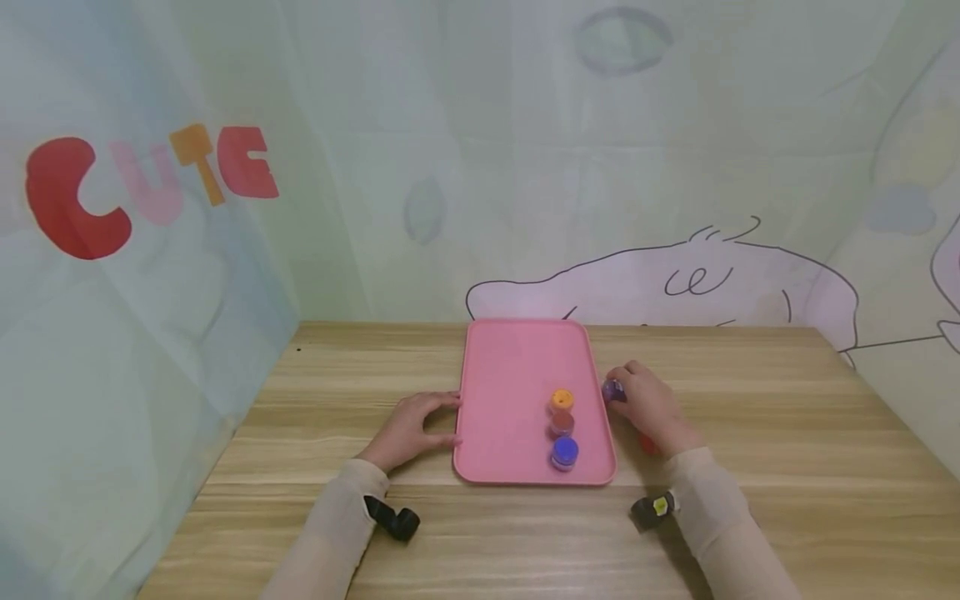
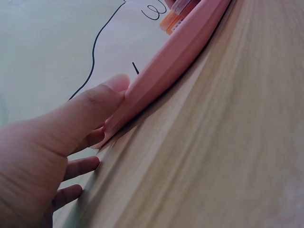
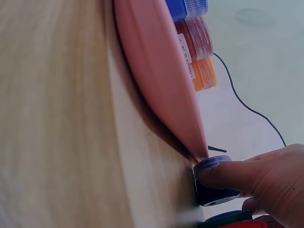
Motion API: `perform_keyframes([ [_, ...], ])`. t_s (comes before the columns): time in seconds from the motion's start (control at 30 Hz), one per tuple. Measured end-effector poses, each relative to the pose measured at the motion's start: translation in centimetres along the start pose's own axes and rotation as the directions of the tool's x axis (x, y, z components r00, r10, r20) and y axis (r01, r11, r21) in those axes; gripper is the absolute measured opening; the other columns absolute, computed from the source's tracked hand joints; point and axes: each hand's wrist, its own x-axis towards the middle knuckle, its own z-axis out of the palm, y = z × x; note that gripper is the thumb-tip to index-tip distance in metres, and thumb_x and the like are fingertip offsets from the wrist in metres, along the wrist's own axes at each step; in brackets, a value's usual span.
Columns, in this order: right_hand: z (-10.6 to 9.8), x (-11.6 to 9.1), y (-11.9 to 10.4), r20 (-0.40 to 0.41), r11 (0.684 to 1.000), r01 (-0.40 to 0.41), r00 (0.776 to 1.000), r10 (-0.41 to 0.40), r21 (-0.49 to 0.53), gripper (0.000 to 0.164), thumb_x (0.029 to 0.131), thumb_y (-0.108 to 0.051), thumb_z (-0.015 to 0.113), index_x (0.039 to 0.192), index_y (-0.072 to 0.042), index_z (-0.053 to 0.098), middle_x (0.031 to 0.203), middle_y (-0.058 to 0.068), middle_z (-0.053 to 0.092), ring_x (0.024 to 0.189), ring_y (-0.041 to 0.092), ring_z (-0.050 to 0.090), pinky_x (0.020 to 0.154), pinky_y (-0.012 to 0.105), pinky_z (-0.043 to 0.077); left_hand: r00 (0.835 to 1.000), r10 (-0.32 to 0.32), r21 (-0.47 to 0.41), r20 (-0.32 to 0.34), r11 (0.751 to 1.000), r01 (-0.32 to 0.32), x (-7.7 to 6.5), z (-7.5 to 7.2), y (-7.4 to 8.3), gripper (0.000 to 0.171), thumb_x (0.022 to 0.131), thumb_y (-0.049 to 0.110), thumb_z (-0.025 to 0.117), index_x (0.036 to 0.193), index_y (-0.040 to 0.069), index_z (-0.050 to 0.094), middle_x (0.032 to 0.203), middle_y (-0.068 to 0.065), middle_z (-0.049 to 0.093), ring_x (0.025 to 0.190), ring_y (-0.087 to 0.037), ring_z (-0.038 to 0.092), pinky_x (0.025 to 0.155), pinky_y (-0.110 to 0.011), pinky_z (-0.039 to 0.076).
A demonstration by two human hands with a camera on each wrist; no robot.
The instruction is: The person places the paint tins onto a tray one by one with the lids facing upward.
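Note:
A pink tray (image 1: 504, 375) lies on the table, holding an orange paint pot (image 1: 561, 402), a reddish-brown paint pot (image 1: 562, 425) and a blue paint pot (image 1: 565, 452) in a row near its right side. My left hand (image 1: 407, 429) touches the tray's left rim with thumb and fingertips spread. Just outside the right rim, my right hand (image 1: 651, 408) grips a dark purple paint pot (image 3: 216, 194), thumb against its side. Close by that hand, a green paint pot (image 3: 225, 218) and a red one (image 3: 243, 224) show partly in the right wrist view, mostly hidden.
The wooden table (image 1: 810, 467) extends on both sides of the tray. Behind it hangs a printed cloth backdrop (image 1: 450, 167) with cartoon outlines. A black wrist camera (image 1: 392, 518) is strapped to the left sleeve, another (image 1: 652, 508) to the right.

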Motion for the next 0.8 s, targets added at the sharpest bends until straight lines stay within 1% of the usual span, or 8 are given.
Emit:
perform_keyframes([
  [0.13, -0.05, -0.12, 0.02, -0.017, 1.000, 0.012, 1.000, -0.013, -0.011, 0.031, 0.082, -0.013, 0.076, 0.109, -0.003, 0.064, 0.102, 0.014, 0.060, 0.096, 0.030, 0.061, 0.084, 0.048, 0.057, 1.000, 0.006, 0.003, 0.000, 1.000, -0.006, 0.01, 0.05, -0.12, 0.056, 0.077, 0.035, 0.079, 0.126, 0.012, 0.063, 0.137, -0.006, 0.058, 0.127, -0.029, 0.053, 0.109, -0.049, 0.040],
  [0.27, -0.07, -0.19, 0.05, -0.013, 1.000, 0.011, 1.000, -0.011, 0.003, 0.030, 0.083, -0.014, 0.074, 0.109, -0.003, 0.062, 0.102, 0.014, 0.060, 0.097, 0.030, 0.061, 0.084, 0.047, 0.057, 1.000, 0.009, 0.012, 0.006, 1.000, -0.009, 0.07, 0.05, -0.20, 0.056, 0.077, 0.036, 0.079, 0.126, 0.013, 0.063, 0.137, -0.005, 0.059, 0.127, -0.028, 0.054, 0.109, -0.047, 0.041],
  [0.5, -0.41, -0.24, -0.03, -0.010, 1.000, -0.011, 1.000, 0.011, -0.006, 0.033, 0.083, -0.015, 0.074, 0.110, -0.001, 0.060, 0.102, 0.014, 0.061, 0.093, 0.027, 0.061, 0.080, 0.044, 0.057, 1.000, 0.004, 0.018, 0.013, 1.000, -0.004, 0.11, 0.02, -0.15, 0.057, 0.078, 0.037, 0.078, 0.127, 0.013, 0.063, 0.137, -0.005, 0.059, 0.128, -0.028, 0.053, 0.110, -0.047, 0.040],
  [0.63, -0.59, -0.22, -0.10, -0.016, 1.000, -0.013, 1.000, 0.013, -0.005, 0.034, 0.083, -0.015, 0.074, 0.109, -0.001, 0.059, 0.102, 0.015, 0.061, 0.092, 0.027, 0.061, 0.079, 0.045, 0.057, 1.000, -0.001, 0.021, 0.014, 1.000, 0.001, 0.11, 0.03, -0.15, 0.057, 0.078, 0.037, 0.078, 0.127, 0.013, 0.062, 0.137, -0.005, 0.059, 0.128, -0.028, 0.053, 0.110, -0.047, 0.040],
  [0.8, -0.65, -0.21, -0.10, -0.013, 0.999, -0.037, 0.999, 0.038, 0.023, 0.035, 0.085, -0.021, 0.073, 0.109, -0.001, 0.058, 0.103, 0.015, 0.060, 0.092, 0.027, 0.061, 0.081, 0.045, 0.057, 1.000, 0.000, 0.021, 0.012, 1.000, 0.000, 0.10, -0.01, -0.14, 0.058, 0.078, 0.038, 0.078, 0.127, 0.013, 0.062, 0.138, -0.005, 0.058, 0.128, -0.028, 0.053, 0.110, -0.047, 0.040],
])
